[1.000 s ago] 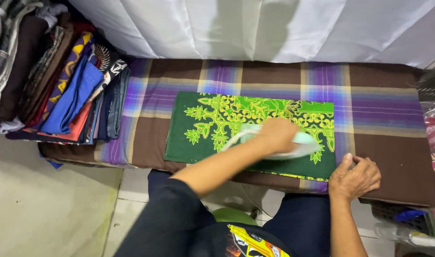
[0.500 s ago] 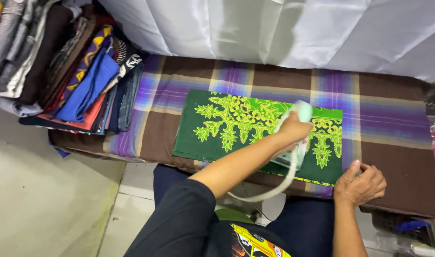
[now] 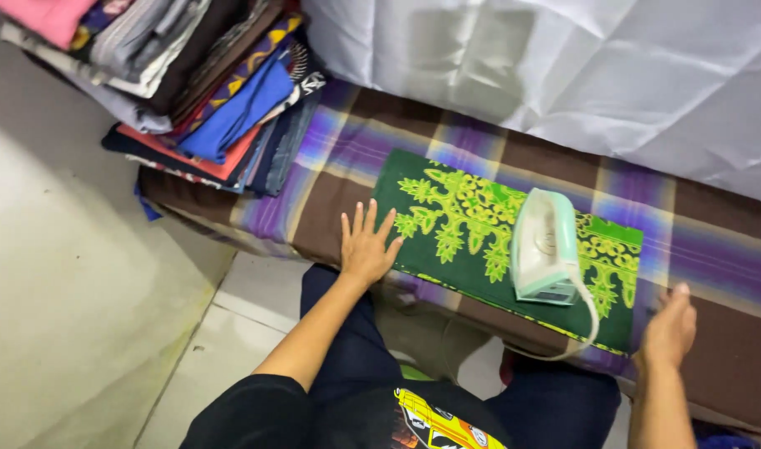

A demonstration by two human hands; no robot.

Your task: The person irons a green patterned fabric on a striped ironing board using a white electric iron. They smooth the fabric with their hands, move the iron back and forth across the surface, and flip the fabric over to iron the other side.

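1. No container is seen; one folded green cloth [image 3: 489,241] with a yellow-green pattern is laid on a plaid-covered board [image 3: 713,258].
2. The left hand [image 3: 366,248] is spread flat, fingers apart, pressed on the cloth's left end and the cover beside it; nothing is gripped.
3. The right hand [image 3: 670,328] is held loosely open at the board's near edge, just right of the cloth's corner; nothing is held.
4. One pale green iron [image 3: 545,247] is stood on the cloth between the hands, touched by neither; its cord [image 3: 582,333] is looped off the near edge.
5. One stack of folded clothes [image 3: 214,91] is piled beyond the left hand.
6. Bare cover is left beyond the right hand.
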